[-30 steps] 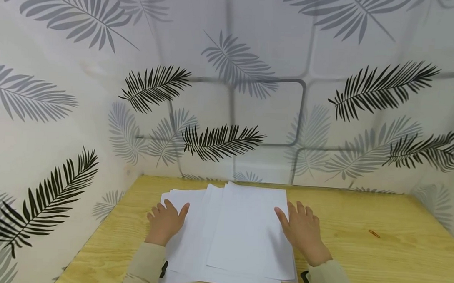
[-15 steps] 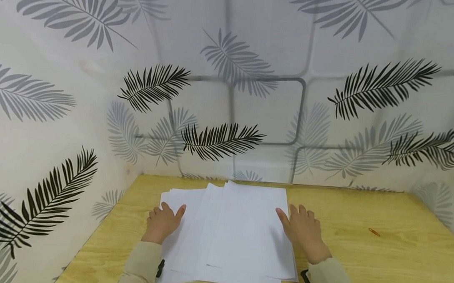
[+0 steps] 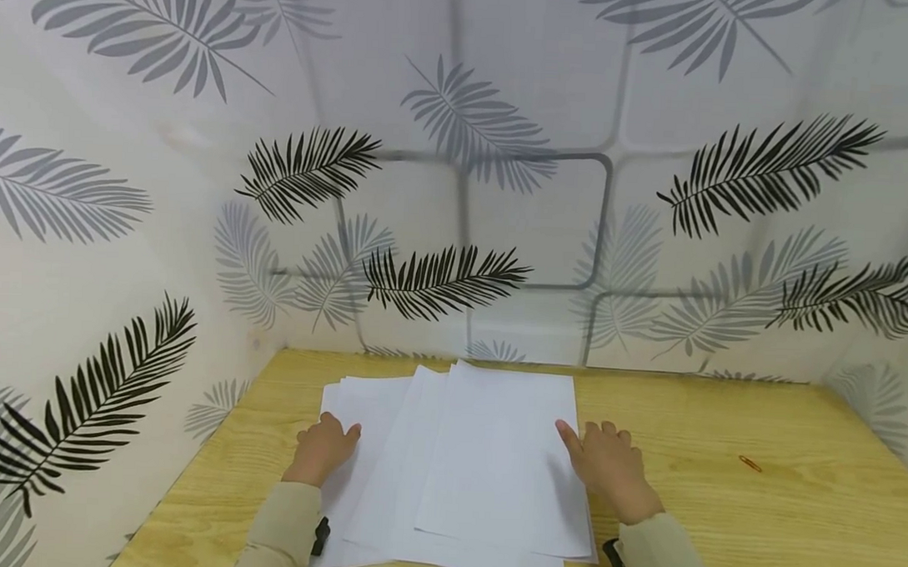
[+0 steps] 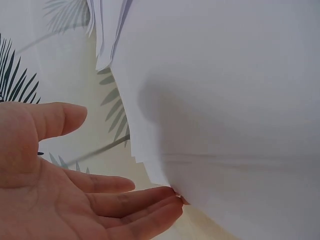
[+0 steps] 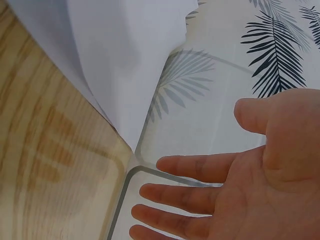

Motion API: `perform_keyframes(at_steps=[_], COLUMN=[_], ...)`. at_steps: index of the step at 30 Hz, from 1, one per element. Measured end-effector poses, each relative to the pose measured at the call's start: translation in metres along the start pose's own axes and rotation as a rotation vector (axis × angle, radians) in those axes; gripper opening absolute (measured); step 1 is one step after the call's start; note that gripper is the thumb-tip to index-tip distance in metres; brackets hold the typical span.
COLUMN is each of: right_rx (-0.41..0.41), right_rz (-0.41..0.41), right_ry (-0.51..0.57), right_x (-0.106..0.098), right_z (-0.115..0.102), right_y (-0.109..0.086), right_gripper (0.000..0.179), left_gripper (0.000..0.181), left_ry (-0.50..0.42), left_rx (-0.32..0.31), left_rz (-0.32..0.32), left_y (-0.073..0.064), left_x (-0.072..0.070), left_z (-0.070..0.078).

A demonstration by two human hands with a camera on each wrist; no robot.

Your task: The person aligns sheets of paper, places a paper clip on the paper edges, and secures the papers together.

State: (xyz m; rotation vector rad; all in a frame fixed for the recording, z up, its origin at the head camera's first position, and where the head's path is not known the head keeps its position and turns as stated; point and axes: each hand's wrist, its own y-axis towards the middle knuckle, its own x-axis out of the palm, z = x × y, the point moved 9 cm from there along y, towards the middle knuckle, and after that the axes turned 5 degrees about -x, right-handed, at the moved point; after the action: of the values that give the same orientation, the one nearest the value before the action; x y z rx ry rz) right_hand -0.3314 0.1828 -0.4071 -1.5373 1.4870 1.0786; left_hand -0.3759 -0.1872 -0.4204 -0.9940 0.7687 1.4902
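Several white paper sheets (image 3: pixel 500 460) lie fanned out and overlapping on the table, with uneven edges. At their left edge is my left hand (image 3: pixel 319 452). In the left wrist view its lower fingertips touch the paper edge (image 4: pixel 225 100), while the thumb stands apart above; those tips are partly hidden. By the right edge of the sheets is my right hand (image 3: pixel 611 466), palm facing inward. The right wrist view shows its fingers (image 5: pixel 185 197) extended and spread, with a gap between them and the paper corner (image 5: pixel 120 65). Neither hand grips anything.
An orange paper clip (image 3: pixel 750 464) lies on the wood-grain table (image 3: pixel 753 536), right of my right hand. Behind and to the left stand walls covered in leaf-patterned sheeting (image 3: pixel 528 319). Dark straps (image 3: pixel 321 536) sit at my wrists.
My left hand has moved slightly back toward me and leftward, its fingers lower at the paper's edge. The right hand has lowered slightly. The sheets lie much as before.
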Motion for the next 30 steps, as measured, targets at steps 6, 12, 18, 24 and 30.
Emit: perform_keyframes(at_steps=[6,12,18,24,30], right_rx=[-0.006,-0.007,-0.013,-0.029,-0.043], right_rz=[-0.028,-0.050,-0.052,-0.068,-0.085], right_ry=[0.012,0.032,0.053,0.140,0.275], right_x=[0.003,0.006,0.007,0.011,0.015], right_z=[0.000,0.001,0.002,0.003,0.003], right_y=[0.000,0.000,0.002,0.005,0.006], right_gripper=[0.067,0.066,0.065,0.057,0.051], left_gripper=[0.052,0.054,0.053,0.058,0.062], left_ry=[0.028,-0.016,-0.032,-0.081,-0.189], left_rx=[0.005,-0.016,-0.039,-0.054,-0.084], left_rz=[-0.003,-0.028,-0.026,-0.071,-0.133], left_y=[0.004,0.005,0.011,0.018,0.024], left_x=[0.002,0.003,0.003,0.006,0.005], left_z=[-0.003,-0.005,-0.010,-0.019,-0.030])
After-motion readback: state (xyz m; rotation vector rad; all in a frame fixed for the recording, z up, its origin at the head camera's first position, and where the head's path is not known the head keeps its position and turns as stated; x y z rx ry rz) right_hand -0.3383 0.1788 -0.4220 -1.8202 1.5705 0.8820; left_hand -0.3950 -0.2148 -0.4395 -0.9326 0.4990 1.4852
